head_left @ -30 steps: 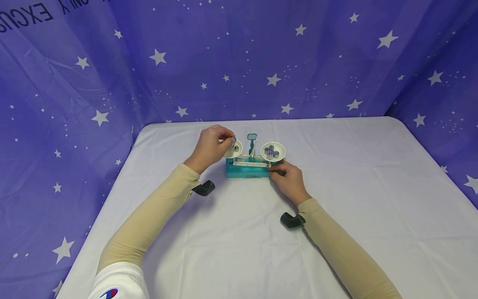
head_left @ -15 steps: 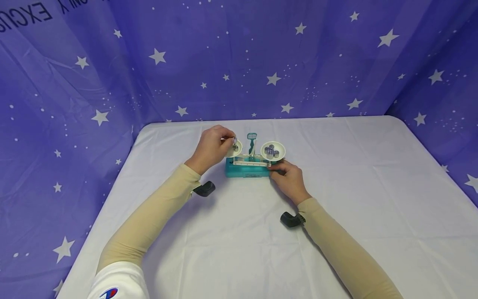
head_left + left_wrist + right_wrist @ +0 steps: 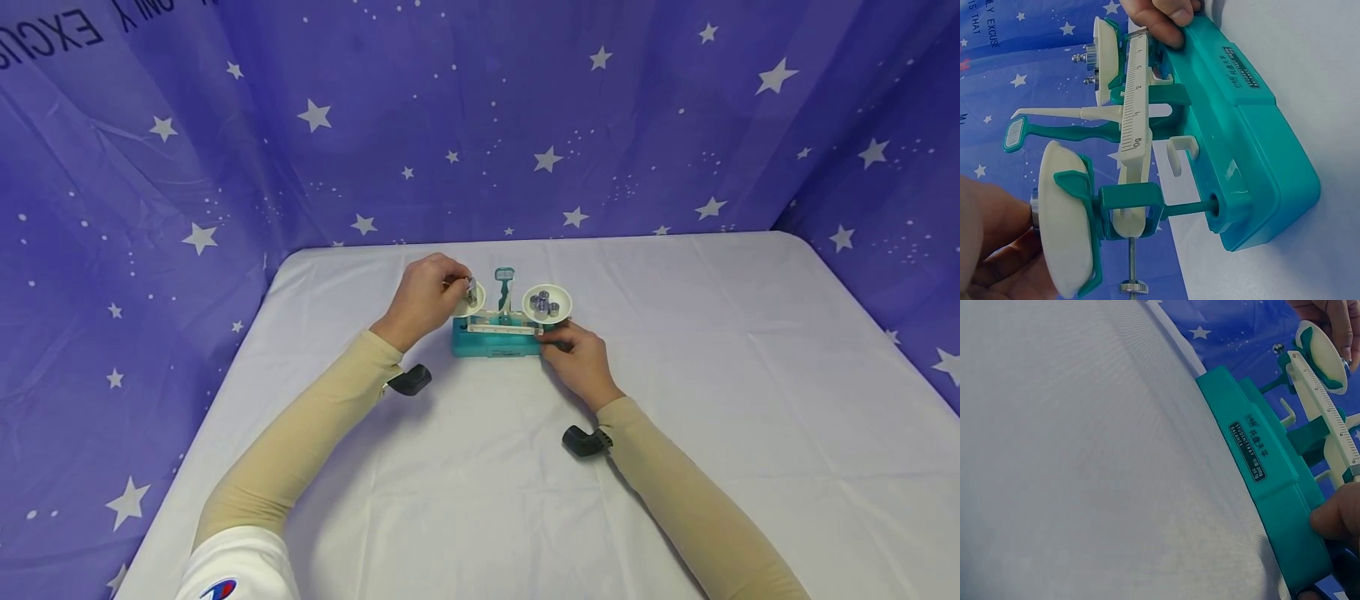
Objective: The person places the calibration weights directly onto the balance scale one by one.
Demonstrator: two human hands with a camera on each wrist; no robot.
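A teal tray balance (image 3: 497, 344) with a white beam (image 3: 1135, 100) stands on the table. My left hand (image 3: 423, 298) pinches a small metal weight (image 3: 1034, 209) at the left pan (image 3: 1063, 219), with fingertips right by the pan's rim. Part of that pan is hidden behind the fingers in the head view. Several metal weights (image 3: 543, 306) sit in the right pan (image 3: 564, 310). My right hand (image 3: 583, 362) grips the right end of the base, thumb on its upper face in the right wrist view. The beam slopes down slightly to the right.
A white cloth (image 3: 480, 475) covers the table, and a purple star-patterned curtain (image 3: 450, 100) hangs behind it. A teal pointer frame (image 3: 505, 273) rises between the two pans. Black wrist cameras (image 3: 410, 380) jut from both sleeves.
My left fingers shift slightly with the weight, which now sits close above another weight in the left pan. The right hand stays at the base.
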